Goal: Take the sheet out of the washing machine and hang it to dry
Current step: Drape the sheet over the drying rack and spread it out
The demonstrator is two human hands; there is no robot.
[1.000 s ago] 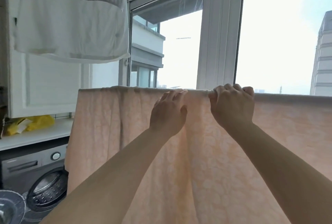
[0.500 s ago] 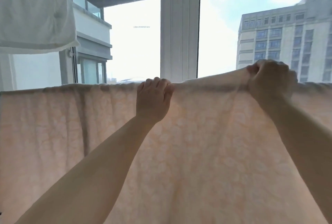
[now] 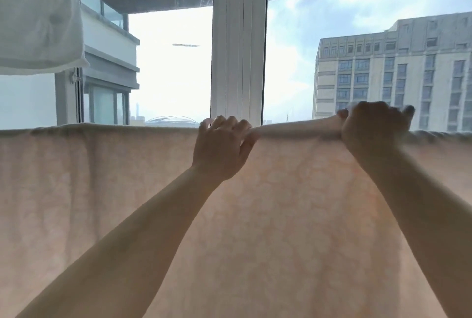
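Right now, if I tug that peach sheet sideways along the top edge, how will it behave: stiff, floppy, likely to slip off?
Probably floppy: the sheet hangs in soft vertical folds. It likely bunches rather than slides flat, since the edge between the left hand and right hand is already gathered into a roll. It may drag heavily if damp; wetness cannot be told.

Both hands (image 3: pixel 222 149) (image 3: pixel 373 128) raised, fingers curled.
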